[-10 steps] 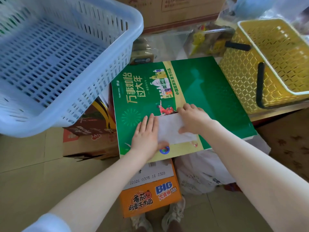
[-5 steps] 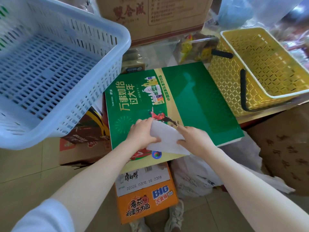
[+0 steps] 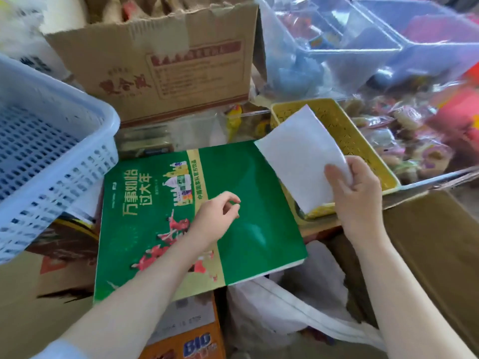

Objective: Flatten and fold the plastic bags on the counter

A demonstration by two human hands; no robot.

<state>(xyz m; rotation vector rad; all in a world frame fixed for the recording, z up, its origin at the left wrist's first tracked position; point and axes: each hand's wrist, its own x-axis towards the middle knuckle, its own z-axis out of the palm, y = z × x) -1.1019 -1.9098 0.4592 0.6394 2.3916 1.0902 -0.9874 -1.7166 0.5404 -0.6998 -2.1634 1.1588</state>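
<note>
The pale blue slatted basket point(image 3: 51, 156) fills the left side, and behind the work surface stands an open brown carton point(image 3: 160, 63) with red printing too blurred to read. In the middle lies the green gift box point(image 3: 248, 203), serving as the folding surface; its white characters read 万事如怡 过大年, beside a gold strip of small text I cannot make out. To its right sits the yellow perforated basket point(image 3: 347, 136), and below the green box an orange carton point(image 3: 191, 343) shows "BIG" in blue. The right hand point(image 3: 355, 193) pinches the folded white plastic bag point(image 3: 303, 156) by its lower corner, thumb over fingers, holding it tilted in the air above the near end of the yellow basket. The left hand point(image 3: 217, 216) hovers over the green box, fingers loosely curled and holding nothing. My judgement is that the bag is about to be dropped into the yellow basket. The risk: held by one corner only, the slippery film could spring open and lose its folds, or slide off the rim into the gap between basket and box, where a heap of loose white bags point(image 3: 290, 312) lies on the floor
</note>
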